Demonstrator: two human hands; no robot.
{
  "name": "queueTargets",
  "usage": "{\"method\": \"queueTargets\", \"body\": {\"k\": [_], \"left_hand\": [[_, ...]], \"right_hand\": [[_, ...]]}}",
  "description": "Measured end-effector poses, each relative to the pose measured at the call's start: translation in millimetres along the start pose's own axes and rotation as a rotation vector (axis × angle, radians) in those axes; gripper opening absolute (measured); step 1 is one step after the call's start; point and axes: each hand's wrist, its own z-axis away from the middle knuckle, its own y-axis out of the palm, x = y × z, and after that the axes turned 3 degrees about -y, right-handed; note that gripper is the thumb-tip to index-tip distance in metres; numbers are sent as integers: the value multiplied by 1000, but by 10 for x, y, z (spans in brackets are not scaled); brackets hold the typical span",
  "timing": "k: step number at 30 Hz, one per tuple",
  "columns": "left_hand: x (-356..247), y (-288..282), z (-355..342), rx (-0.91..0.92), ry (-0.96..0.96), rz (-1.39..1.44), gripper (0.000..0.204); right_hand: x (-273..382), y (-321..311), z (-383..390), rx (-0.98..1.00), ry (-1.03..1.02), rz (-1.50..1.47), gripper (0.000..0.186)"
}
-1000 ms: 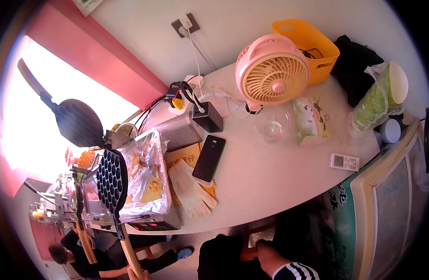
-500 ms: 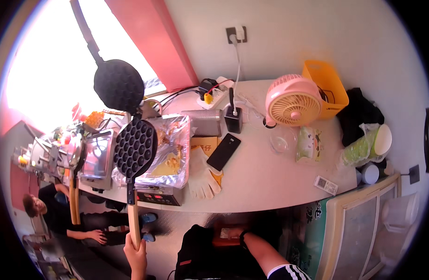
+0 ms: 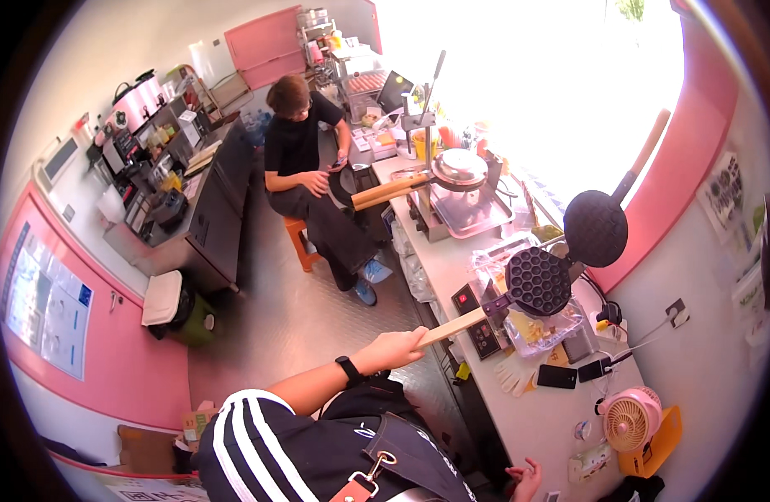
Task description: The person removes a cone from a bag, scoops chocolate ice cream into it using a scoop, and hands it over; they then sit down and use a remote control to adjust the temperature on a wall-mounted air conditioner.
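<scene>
The person's left hand (image 3: 392, 350) is wrapped firmly around the end of a pale wooden handle (image 3: 454, 327), fingers curled over it, with a black wristwatch (image 3: 349, 371) just behind. That handle belongs to a black bubble-waffle iron (image 3: 538, 282), which stands unfolded at the window side of the counter (image 3: 519, 422): its dimpled lower plate lies face up, and its upper plate (image 3: 597, 227) is swung back, that half's handle (image 3: 650, 144) slanting up against the bright window. The right hand (image 3: 526, 480) is low at the counter's edge, fingers loosely spread and gripping nothing visible; whether it touches the counter, I cannot tell. Beside and partly beneath the iron is a plastic-lined tray (image 3: 561, 329) with yellowish scraps. Next come a white glove (image 3: 515, 374), a black smartphone (image 3: 556, 376) and, farther along, a pink fan (image 3: 629, 421) beside an orange basket (image 3: 663, 441). On the other side, a second waffle iron (image 3: 460, 169) — closed, with paired wooden handles — sits over a metal tray (image 3: 474, 216). Beyond, a co-worker (image 3: 293, 151) sits on an orange stool (image 3: 301, 243), holding a phone.
</scene>
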Motion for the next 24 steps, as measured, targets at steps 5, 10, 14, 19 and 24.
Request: {"method": "queueTargets", "body": {"k": [5, 10, 14, 19, 24], "left_hand": [[173, -13, 150, 155, -175, -180, 48], [474, 405, 49, 582, -111, -241, 47], [1090, 1341, -195, 584, -3, -19, 38], [2167, 2493, -255, 647, -346, -216, 44], [2028, 2294, -483, 683, -61, -43, 38]], "right_hand": [[217, -430, 168, -337, -322, -7, 35], [689, -541, 534, -649, -480, 114, 28], [1042, -587, 787, -877, -590, 218, 22], [1505, -523, 1281, -1124, -715, 319, 17], [1936, -804, 1924, -1241, -937, 361, 27]]}}
